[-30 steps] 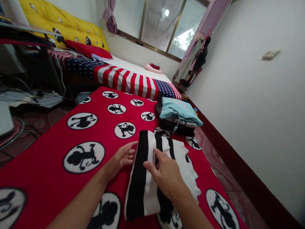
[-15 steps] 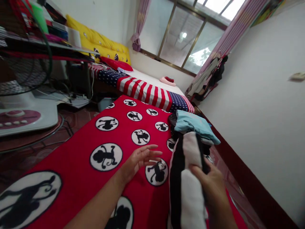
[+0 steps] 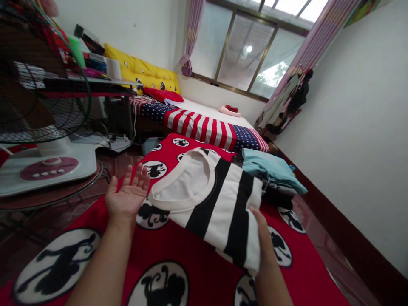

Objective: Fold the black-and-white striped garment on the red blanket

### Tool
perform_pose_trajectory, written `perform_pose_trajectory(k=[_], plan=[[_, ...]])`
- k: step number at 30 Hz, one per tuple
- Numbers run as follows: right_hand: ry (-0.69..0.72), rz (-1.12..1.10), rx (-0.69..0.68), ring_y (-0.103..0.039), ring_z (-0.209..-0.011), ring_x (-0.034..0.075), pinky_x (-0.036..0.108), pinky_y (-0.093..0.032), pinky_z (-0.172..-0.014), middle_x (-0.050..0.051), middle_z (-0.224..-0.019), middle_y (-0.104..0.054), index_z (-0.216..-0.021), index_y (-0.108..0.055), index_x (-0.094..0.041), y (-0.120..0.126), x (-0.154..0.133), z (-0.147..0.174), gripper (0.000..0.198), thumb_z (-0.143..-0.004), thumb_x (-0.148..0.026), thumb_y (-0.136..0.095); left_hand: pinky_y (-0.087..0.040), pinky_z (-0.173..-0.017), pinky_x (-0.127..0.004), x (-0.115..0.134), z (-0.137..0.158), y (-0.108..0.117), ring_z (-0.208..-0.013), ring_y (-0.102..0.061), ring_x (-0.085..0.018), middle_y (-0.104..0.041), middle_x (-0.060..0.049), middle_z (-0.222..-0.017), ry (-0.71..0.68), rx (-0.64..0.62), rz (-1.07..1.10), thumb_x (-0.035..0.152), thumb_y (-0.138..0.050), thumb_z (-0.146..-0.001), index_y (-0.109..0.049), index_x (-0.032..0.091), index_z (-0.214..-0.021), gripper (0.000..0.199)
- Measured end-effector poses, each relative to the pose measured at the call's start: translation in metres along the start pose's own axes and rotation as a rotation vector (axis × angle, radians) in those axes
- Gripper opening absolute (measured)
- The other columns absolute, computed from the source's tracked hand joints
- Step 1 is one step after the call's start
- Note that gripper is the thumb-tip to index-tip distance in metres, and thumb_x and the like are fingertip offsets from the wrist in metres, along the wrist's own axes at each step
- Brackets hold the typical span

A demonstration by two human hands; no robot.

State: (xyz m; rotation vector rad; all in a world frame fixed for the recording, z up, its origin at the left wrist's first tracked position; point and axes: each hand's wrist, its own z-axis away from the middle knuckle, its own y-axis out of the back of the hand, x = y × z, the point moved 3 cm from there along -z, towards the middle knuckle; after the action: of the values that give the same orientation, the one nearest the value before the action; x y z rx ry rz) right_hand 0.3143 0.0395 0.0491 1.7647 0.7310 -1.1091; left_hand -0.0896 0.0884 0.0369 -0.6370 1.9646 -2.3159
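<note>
A folded black-and-white striped shirt lies tilted above the red blanket, its round white neckline facing left. My right hand grips the shirt at its right edge, with the thumb on top and the other fingers hidden beneath. To the left of the neckline, my left hand is palm up with its fingers spread, holding nothing. The blanket bears black monkey figures in white circles. Just beyond the shirt on the right is a stack of folded clothes with a light blue garment on top.
On the left, a fan with a white base stands on a round stool, beside a cluttered desk. A bed with a stars-and-stripes cover is under the window. Clothes hang by the right wall.
The striped shirt has turned from upright and edge-on to lying flatter, showing its neckline, with my right hand still on it. My left hand has moved left and turned palm up.
</note>
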Motion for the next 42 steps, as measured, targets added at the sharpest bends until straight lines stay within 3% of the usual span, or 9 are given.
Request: perform_pose_trajectory(k=[5, 9, 14, 17, 19, 21, 23, 26, 42], plan=[[-0.103, -0.043, 0.297, -0.066, -0.097, 0.028, 0.039, -0.055, -0.079, 0.014, -0.106, -0.069, -0.104, -0.064, -0.015, 0.013, 0.045, 0.029, 0.051, -0.067, -0.050, -0.064, -0.056, -0.084, -0.033, -0.003, -0.008, 0.015, -0.111, -0.064, -0.018, -0.071, -0.004, -0.113, -0.088, 0.150, -0.037, 0.039, -0.031, -0.095, -0.064, 0.024, -0.096, 0.036], [0.020, -0.098, 0.320, -0.063, -0.105, 0.027, 0.041, -0.048, -0.092, 0.014, -0.115, -0.067, -0.111, -0.064, -0.015, 0.025, 0.001, 0.034, 0.046, -0.074, -0.043, -0.065, -0.054, -0.085, -0.028, -0.017, -0.002, 0.000, -0.104, -0.066, -0.014, -0.072, -0.002, -0.106, -0.186, 0.122, -0.195, 0.029, -0.038, -0.093, -0.064, 0.024, -0.094, 0.027], [0.393, -0.177, 0.249, -0.057, -0.117, 0.024, 0.042, -0.042, -0.101, 0.009, -0.127, -0.063, -0.122, -0.061, -0.021, 0.016, -0.118, 0.028, 0.039, -0.084, -0.031, -0.061, -0.047, -0.099, -0.039, -0.063, 0.036, -0.075, -0.109, -0.064, -0.020, -0.070, -0.007, -0.115, -0.231, -0.371, -0.659, 0.037, -0.054, -0.088, -0.066, 0.022, -0.110, 0.029], [0.623, -0.061, 0.269, -0.051, -0.125, 0.022, 0.042, -0.036, -0.108, 0.007, -0.134, -0.058, -0.129, -0.057, -0.021, 0.001, -0.152, 0.013, 0.042, -0.088, -0.029, -0.056, -0.041, -0.107, -0.040, -0.112, 0.061, -0.112, -0.120, -0.058, -0.023, -0.065, -0.009, -0.126, -0.289, -0.734, -1.157, 0.032, -0.052, -0.090, -0.064, 0.020, -0.120, 0.034], [0.646, 0.136, 0.296, -0.045, -0.132, 0.022, 0.045, -0.028, -0.113, 0.008, -0.139, -0.054, -0.134, -0.053, -0.019, -0.016, -0.136, -0.003, 0.043, -0.091, -0.028, -0.049, -0.035, -0.112, -0.042, -0.148, 0.067, -0.114, -0.130, -0.049, -0.023, -0.057, -0.010, -0.137, -0.417, -0.885, -1.509, 0.024, -0.047, -0.091, -0.059, 0.019, -0.128, 0.039], [0.513, 0.409, 0.236, -0.036, -0.138, 0.025, 0.052, -0.018, -0.115, 0.010, -0.142, -0.051, -0.135, -0.052, -0.016, -0.037, -0.095, -0.021, 0.044, -0.093, -0.024, -0.040, -0.024, -0.116, -0.052, -0.180, 0.065, -0.097, -0.139, -0.036, -0.027, -0.045, -0.011, -0.148, -0.500, -0.926, -1.835, 0.022, -0.045, -0.090, -0.050, 0.017, -0.137, 0.047], [0.239, 0.671, 0.005, -0.036, -0.139, 0.028, 0.055, -0.020, -0.113, 0.014, -0.142, -0.050, -0.132, -0.055, -0.013, -0.059, -0.042, -0.037, 0.044, -0.093, -0.021, -0.036, -0.020, -0.117, -0.055, -0.206, 0.057, -0.072, -0.141, -0.031, -0.029, -0.040, -0.011, -0.151, -0.486, -0.938, -2.060, 0.027, -0.045, -0.092, -0.047, 0.017, -0.139, 0.049], [0.114, 0.868, -0.186, -0.036, -0.139, 0.027, 0.055, -0.021, -0.113, 0.013, -0.146, -0.046, -0.137, -0.050, -0.012, -0.076, 0.008, -0.046, 0.046, -0.095, -0.024, -0.035, -0.017, -0.118, -0.053, -0.222, 0.048, -0.044, -0.144, -0.027, -0.026, -0.036, -0.009, -0.153, -0.522, -0.922, -2.179, 0.035, -0.041, -0.095, -0.045, 0.020, -0.141, 0.049], [0.242, 0.541, -0.002, -0.054, -0.121, 0.029, 0.049, -0.032, -0.107, 0.011, -0.126, -0.064, -0.115, -0.068, -0.017, -0.065, 0.030, -0.053, 0.044, -0.084, -0.042, -0.047, -0.017, -0.119, -0.051, -0.217, 0.049, -0.045, -0.145, -0.024, -0.023, -0.035, -0.004, -0.155, -0.514, -0.908, -2.144, 0.041, -0.038, -0.096, -0.046, 0.027, -0.140, 0.046]])
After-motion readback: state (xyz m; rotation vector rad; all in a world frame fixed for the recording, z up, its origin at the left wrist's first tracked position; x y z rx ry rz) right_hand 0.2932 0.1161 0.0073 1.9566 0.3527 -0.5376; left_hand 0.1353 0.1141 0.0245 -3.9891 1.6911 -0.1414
